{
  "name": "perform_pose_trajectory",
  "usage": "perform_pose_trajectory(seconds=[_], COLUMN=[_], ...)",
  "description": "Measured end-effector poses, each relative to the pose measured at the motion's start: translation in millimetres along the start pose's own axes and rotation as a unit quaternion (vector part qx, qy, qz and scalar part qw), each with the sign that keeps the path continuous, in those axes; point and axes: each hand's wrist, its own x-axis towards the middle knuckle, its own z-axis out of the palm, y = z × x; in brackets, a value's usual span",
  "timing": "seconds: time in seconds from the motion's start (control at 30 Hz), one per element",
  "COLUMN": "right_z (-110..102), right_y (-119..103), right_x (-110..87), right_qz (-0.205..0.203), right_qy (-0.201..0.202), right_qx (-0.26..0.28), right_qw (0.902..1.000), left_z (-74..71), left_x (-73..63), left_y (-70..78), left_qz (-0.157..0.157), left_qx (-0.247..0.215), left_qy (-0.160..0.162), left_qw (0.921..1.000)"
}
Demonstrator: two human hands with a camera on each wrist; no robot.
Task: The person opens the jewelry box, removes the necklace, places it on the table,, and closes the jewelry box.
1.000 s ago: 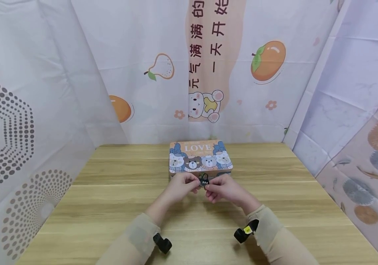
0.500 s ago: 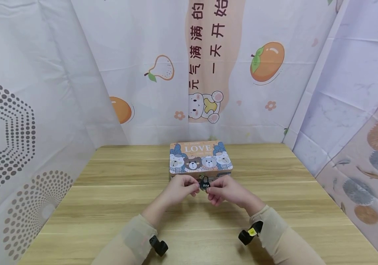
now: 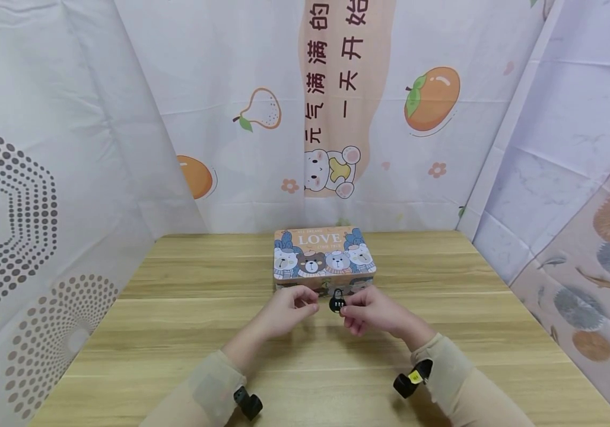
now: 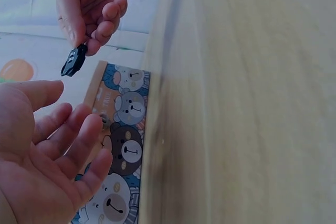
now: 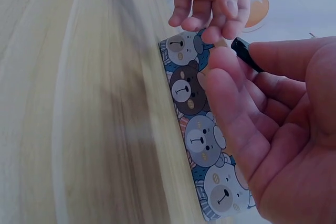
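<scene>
My right hand pinches a small black combination padlock between thumb and fingertips, in front of the box. Its number dials face up toward the head camera, and the shackle points to the box. The left hand is beside it on the left, holding nothing, with its fingers loosely bent and apart from the lock in the left wrist view. Behind both hands stands a closed rectangular box printed with bears and the word LOVE. A small metal clasp shows on its front side.
The box rests on a wooden table near its back edge. A printed curtain hangs right behind that edge, with more cloth along the left and right sides. A small camera is strapped to each wrist.
The padlock has come away from the box front, toward me and slightly right, in my right hand. My left hand has let go of it and drawn left.
</scene>
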Motion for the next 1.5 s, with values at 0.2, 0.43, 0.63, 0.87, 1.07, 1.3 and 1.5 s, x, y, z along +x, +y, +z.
perform_pose_trajectory(seconds=[0.2,0.43,0.63,0.87,1.07,1.3,1.5], right_z=[-0.4,5.4,12.3,20.8,25.9,28.8,30.3], right_y=[5.5,10.8,15.5,21.8,19.4,19.6,19.6], right_x=[-2.4,-3.0,-2.9,-0.8,0.3,2.6,3.3], right_qz=[0.028,0.053,0.075,0.093,0.107,0.122,0.131], right_qy=[-0.011,-0.022,-0.031,-0.04,-0.045,-0.055,-0.064], right_qx=[-0.001,0.009,0.007,-0.003,0.002,0.011,0.019], right_qw=[0.9996,0.9983,0.9967,0.9949,0.9932,0.991,0.9892], left_z=[1.3,4.4,7.7,8.2,9.4,11.3,11.5], left_x=[-6.3,-12.4,-15.1,-15.6,-15.1,-15.7,-16.6], left_y=[-2.6,-5.6,-9.0,-8.2,-8.6,-8.1,-6.2], left_qz=[0.006,0.012,0.014,0.028,0.031,0.037,0.045], left_qx=[0.025,0.056,0.103,0.135,0.162,0.173,0.202], left_qy=[-0.027,-0.064,-0.081,-0.085,-0.097,-0.105,-0.104], left_qw=[0.9993,0.9963,0.9913,0.9868,0.9814,0.9785,0.9729])
